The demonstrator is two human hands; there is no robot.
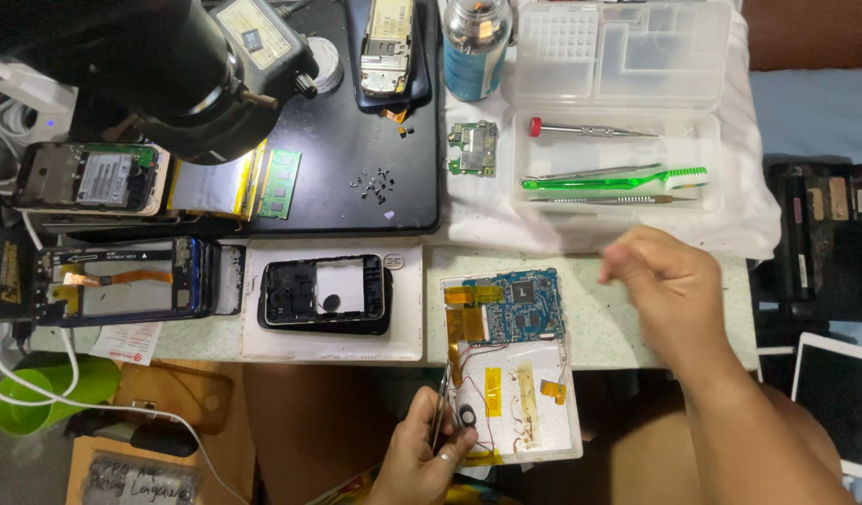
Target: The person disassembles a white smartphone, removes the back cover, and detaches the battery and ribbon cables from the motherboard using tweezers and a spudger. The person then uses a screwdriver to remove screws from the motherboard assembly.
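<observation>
Cluttered repair bench: tweezers (442,411) are pinched in the left hand (422,458) at lower centre, beside an opened tablet back (524,411) (blue circuit board (524,304) exposed); the right hand (660,285) is held loosely curled, blurred, empty.

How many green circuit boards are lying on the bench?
2. One small green circuit board lies on the white cloth beside the spray can; one green memory stick lies on the black mat. Others may be hidden.

Repair bench: dismantled phones (323,295), tools (613,178)
</observation>
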